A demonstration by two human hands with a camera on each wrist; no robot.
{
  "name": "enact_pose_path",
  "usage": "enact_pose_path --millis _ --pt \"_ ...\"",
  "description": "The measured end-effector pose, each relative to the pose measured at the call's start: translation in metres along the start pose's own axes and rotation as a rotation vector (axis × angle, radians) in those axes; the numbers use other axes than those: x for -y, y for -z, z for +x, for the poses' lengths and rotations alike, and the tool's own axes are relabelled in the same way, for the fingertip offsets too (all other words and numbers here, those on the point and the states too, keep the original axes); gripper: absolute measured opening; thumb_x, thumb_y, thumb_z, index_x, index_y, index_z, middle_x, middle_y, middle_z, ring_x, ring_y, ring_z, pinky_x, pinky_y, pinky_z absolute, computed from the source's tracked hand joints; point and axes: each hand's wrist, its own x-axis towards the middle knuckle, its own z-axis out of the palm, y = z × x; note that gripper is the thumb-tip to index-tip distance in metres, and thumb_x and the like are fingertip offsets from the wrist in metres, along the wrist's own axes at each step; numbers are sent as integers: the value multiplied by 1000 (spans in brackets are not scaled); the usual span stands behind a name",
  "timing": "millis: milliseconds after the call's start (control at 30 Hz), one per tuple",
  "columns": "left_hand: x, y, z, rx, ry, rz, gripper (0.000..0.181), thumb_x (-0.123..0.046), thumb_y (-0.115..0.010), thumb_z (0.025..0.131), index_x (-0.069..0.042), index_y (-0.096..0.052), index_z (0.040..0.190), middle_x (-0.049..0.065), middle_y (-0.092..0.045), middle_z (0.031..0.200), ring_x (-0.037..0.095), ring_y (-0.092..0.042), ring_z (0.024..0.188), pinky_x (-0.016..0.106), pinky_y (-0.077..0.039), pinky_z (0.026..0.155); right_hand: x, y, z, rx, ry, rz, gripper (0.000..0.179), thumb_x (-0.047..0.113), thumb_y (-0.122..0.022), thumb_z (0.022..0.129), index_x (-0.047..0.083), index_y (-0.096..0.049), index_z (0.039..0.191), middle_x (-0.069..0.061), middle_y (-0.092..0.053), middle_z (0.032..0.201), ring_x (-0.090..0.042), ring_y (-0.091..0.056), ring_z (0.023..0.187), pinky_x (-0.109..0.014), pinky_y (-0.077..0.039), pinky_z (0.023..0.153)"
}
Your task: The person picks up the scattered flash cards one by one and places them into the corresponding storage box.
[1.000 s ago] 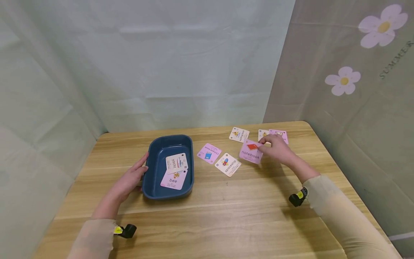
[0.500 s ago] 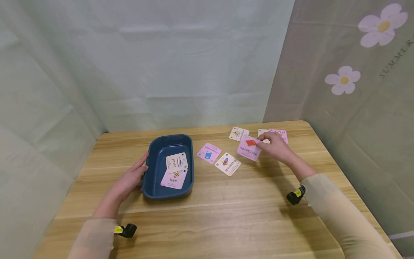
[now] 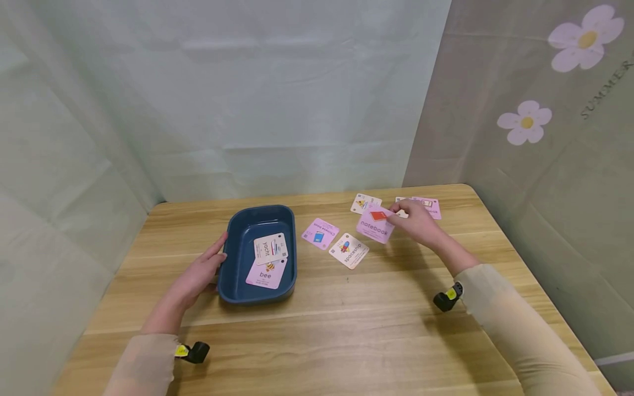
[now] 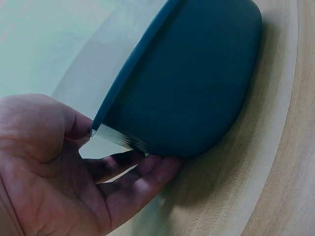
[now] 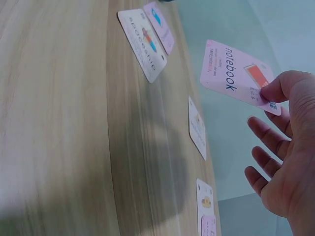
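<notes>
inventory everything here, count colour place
table: one, brown, centre
dish: one, blue, left side
bee card: one, pink, in dish
yacht card: one, white, in dish
spaceship card: one, white, right of dish
Chinese book card: one, pink, right of dish
boat card: one, white, far edge
corner cards: two, white and pink, far right
notebook card: one, pink, above table
curtain: count unclear, grey, behind table
flowers: two, pink, right curtain
lettering: one, dark, right curtain
wrist devices: two, black, cuffs
sleeves: two, beige, forearms
left hand: one, gripping dish
right hand: one, pinching notebook card

Wrist views dim; soft shadow across table (image 5: 59,98).
</notes>
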Motion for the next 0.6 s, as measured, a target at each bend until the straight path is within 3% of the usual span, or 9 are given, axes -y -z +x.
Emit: enact_pose_path --millis 367,600 --pt "-1 -1 0 -6 8 0 59 -30 -26 112 -41 1 163 15 8 170 58 -23 145 70 -43 99 15 -9 6 -1 -10 40 22 20 -67 92 5 -69 107 -15 -62 127 -38 -45 127 -57 -30 109" --pt "-1 -1 0 -4 11 2 59 -30 -26 112 -42 1 163 15 8 171 58 -22 145 72 -40 100 24 -17 11 7 27 95 17 18 -67 92 5 -69 102 -13 -63 126 -34 -50 126 -56 -31 111"
